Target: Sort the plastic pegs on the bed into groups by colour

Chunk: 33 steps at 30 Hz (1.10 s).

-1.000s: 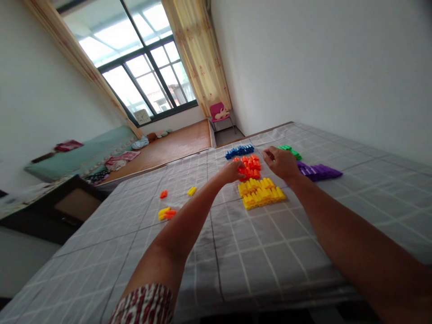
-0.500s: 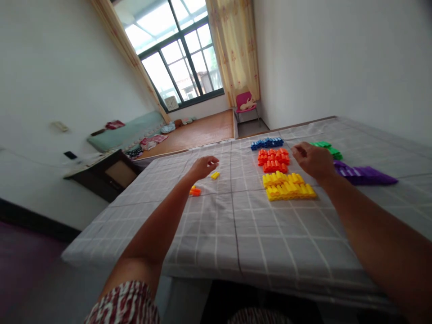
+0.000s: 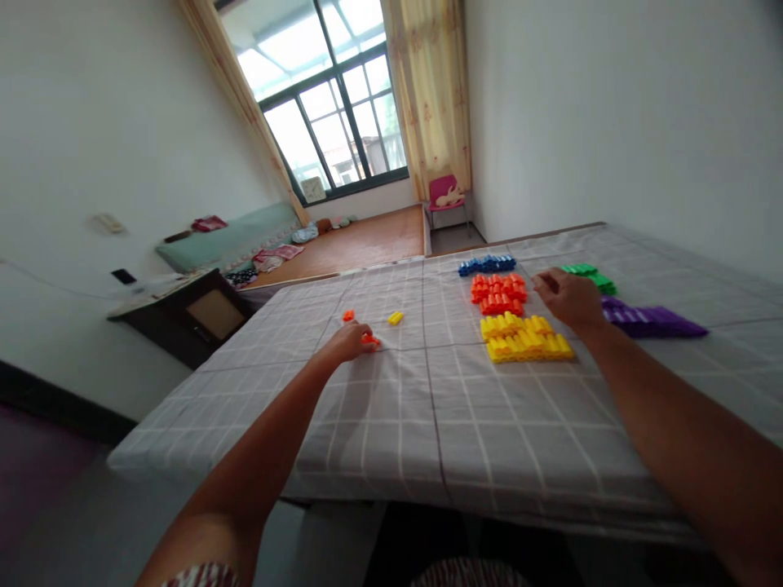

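My left hand [image 3: 350, 342] is lowered to the left part of the cloth, its fingers closed around an orange plastic piece [image 3: 372, 340]. Just beyond it lie another orange piece [image 3: 348, 315] and a yellow plastic piece [image 3: 395, 318]. My right hand [image 3: 568, 295] hovers between the sorted piles with its fingers curled together; whether anything is inside them is hidden. Left of it are an orange pile [image 3: 498, 293] and a blue pile [image 3: 487, 265], with a yellow pile [image 3: 526, 338] nearer to me. A green pile [image 3: 590, 277] and a purple pile [image 3: 652, 318] lie to its right.
A grey checked cloth [image 3: 391, 424] covers the broad surface before me. Beyond its far edge is a brown platform [image 3: 373, 236], with a pink chair [image 3: 444, 194] beside it. A dark cabinet [image 3: 189, 318] stands at the left, and a white wall [image 3: 624, 114] runs along the right.
My left hand has come down and nearer to me, from beside the yellow piece onto an orange piece. My right hand has stayed almost in place, fingers still curled.
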Each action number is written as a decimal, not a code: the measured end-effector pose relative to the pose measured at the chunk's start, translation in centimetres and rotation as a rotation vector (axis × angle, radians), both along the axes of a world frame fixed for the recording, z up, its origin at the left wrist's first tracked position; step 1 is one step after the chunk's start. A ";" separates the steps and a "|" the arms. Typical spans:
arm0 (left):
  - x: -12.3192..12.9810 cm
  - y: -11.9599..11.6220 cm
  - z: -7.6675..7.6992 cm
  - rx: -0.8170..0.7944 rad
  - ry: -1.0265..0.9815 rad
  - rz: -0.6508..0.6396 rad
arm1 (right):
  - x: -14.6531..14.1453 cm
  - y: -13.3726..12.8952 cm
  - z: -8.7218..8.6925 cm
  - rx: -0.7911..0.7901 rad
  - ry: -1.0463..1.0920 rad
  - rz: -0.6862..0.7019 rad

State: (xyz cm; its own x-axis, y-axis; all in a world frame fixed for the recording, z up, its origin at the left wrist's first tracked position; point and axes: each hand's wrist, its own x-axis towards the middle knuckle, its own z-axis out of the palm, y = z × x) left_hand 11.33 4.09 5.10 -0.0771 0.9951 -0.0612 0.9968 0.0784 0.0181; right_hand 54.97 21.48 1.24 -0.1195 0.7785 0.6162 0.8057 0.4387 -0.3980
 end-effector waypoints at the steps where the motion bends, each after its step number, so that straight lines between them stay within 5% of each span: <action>1: 0.2 0.4 0.1 -0.014 0.002 -0.002 | 0.0 0.0 0.1 0.005 0.002 -0.002; 8: 1.9 2.9 0.9 -0.206 -0.054 -0.115 | -0.3 -0.2 0.7 0.031 0.010 -0.007; 11: 4.3 5.1 1.6 -0.104 -0.058 -0.136 | -0.4 -0.2 0.8 0.032 0.026 0.002; 17: 12.7 13.4 2.6 0.180 -0.372 -0.297 | -0.5 0.2 0.5 0.028 0.017 0.010; 23: 18.9 20.8 0.9 0.186 -0.444 -0.536 | -0.2 0.3 0.8 0.011 0.048 0.005; 29: 20.2 22.9 -0.2 0.096 -0.403 -0.522 | -0.3 0.1 1.3 -0.005 0.038 0.002; 33: 17.9 21.5 0.9 0.226 -0.447 -0.493 | -0.3 0.2 0.9 0.001 0.017 0.006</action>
State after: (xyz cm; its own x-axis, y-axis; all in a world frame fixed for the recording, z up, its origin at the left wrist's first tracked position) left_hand 29.24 25.61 5.96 0.3704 0.8999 0.2302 0.8085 -0.4344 0.3971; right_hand 54.65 21.72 2.14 -0.1132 0.7769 0.6193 0.7962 0.4439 -0.4112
